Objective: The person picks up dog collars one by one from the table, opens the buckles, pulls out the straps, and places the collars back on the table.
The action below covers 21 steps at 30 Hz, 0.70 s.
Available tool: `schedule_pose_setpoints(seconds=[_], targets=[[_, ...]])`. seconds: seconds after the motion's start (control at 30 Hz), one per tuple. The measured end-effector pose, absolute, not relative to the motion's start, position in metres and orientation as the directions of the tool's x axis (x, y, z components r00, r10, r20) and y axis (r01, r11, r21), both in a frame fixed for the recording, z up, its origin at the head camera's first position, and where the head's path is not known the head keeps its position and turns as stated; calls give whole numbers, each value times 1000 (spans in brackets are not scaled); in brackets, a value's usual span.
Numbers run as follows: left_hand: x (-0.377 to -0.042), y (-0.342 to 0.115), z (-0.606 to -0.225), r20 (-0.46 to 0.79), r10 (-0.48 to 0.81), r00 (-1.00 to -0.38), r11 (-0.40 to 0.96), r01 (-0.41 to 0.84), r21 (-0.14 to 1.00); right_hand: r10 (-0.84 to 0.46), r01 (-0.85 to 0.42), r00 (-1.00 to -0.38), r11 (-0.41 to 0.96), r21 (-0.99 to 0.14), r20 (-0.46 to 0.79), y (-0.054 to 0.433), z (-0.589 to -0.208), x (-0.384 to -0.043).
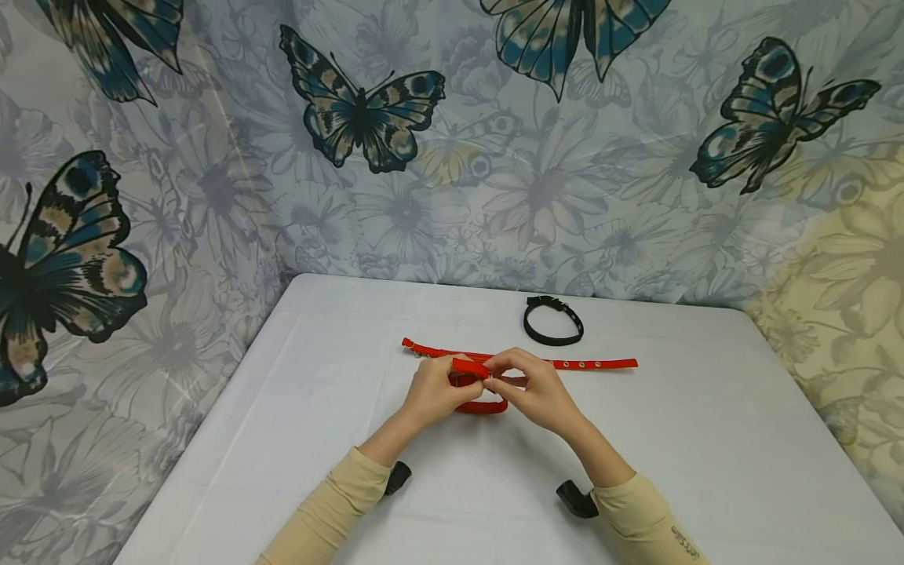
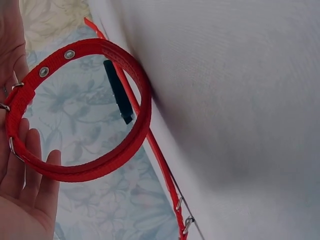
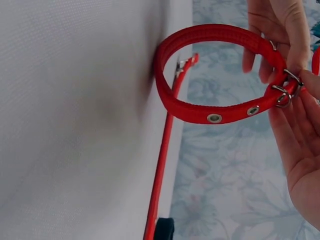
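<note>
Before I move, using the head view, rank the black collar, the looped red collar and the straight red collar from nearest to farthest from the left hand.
1. Looped red collar: held in the left hand.
2. Straight red collar: on the table, just beyond that hand.
3. Black collar: farther back, off to the right.

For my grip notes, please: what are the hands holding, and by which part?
The left hand and right hand both hold the looped red collar, at the side with its metal fittings.
</note>
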<state>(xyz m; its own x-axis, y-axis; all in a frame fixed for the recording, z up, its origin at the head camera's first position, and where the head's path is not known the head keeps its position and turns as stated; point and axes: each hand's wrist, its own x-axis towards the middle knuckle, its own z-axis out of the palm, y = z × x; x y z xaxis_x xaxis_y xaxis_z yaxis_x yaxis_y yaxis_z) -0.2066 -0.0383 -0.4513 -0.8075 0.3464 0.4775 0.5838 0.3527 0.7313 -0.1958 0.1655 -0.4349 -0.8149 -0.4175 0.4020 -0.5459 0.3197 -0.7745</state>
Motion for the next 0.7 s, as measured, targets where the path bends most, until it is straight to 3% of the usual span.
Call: schedule_pose_setpoints(seconds=[0.4,0.7], targets=[[-205,-36,-456,471,297,-831,223,540,812,-417,-553,-814,345,-758,404,169,-437,-194],[-192,-39,-440,361,281,-889,238,429,871,-420,-516,-831,342,-785,363,175,-440,-194]])
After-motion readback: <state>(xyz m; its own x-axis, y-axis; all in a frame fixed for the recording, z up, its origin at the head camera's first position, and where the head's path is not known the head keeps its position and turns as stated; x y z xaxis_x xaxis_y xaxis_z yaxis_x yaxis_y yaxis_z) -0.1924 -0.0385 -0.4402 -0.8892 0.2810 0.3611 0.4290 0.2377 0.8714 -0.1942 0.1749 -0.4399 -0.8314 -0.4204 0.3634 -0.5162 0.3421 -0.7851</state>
